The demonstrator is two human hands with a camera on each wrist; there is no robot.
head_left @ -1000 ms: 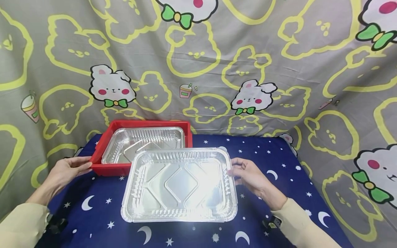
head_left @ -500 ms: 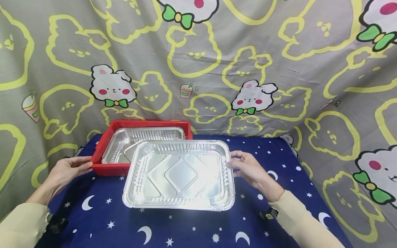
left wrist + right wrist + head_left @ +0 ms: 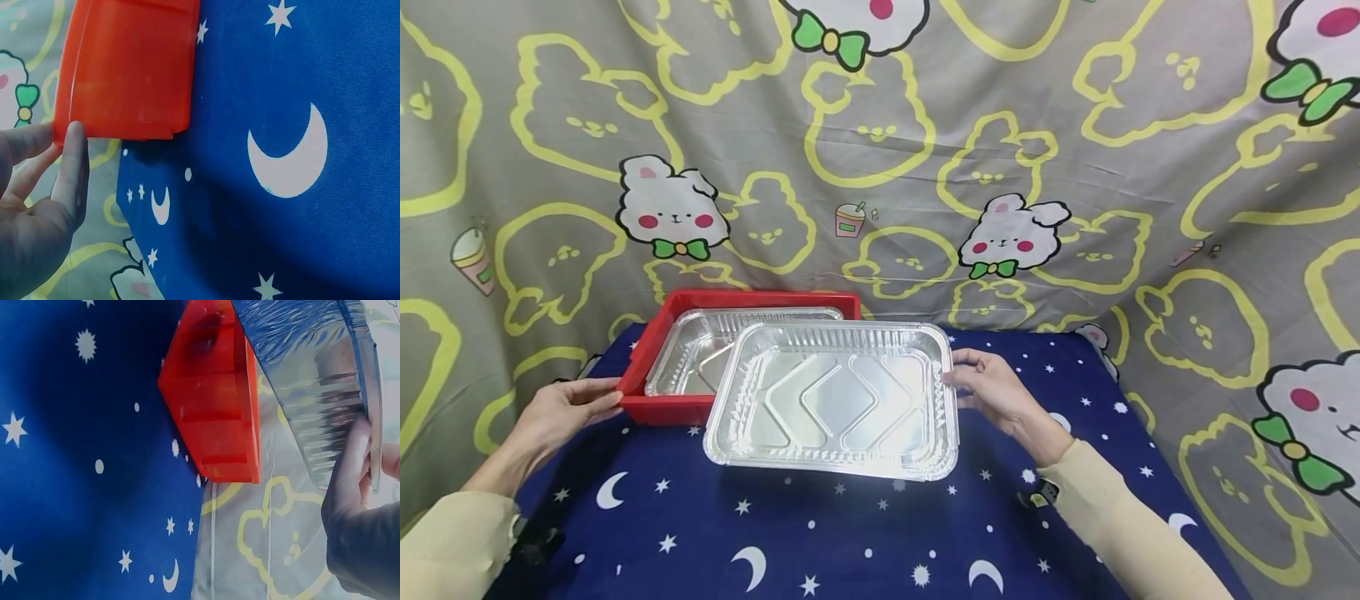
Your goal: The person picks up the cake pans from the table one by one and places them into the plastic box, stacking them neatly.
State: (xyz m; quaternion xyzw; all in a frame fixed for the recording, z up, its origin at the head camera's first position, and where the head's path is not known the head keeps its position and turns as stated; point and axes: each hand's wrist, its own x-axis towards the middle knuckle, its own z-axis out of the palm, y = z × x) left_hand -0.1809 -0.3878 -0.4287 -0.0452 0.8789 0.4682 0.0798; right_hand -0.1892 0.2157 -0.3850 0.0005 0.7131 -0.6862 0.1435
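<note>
A shiny foil tray [image 3: 838, 404] hangs above the table at the centre of the head view. My right hand [image 3: 1000, 396] pinches its right rim, thumb on the upper side and fingers below. Behind and to the left stands a red plastic bin [image 3: 643, 362] with a second foil tray [image 3: 692, 350] lying inside. The held tray overlaps the bin's right front part and hides it. At the bin's front left corner, my left hand [image 3: 568, 408] pinches the rim; in the left wrist view its fingertips [image 3: 75, 131] are on the red edge.
A dark blue cloth [image 3: 662, 517] with white moons and stars covers the table. Grey curtain fabric [image 3: 895, 292] with cartoon rabbits rises close behind the bin and along both sides. The right wrist view shows the bin's side [image 3: 212, 419] below the held tray.
My right hand has carried the foil tray away from me, further back and slightly left toward the red bin. The left hand and the bin have stayed in place.
</note>
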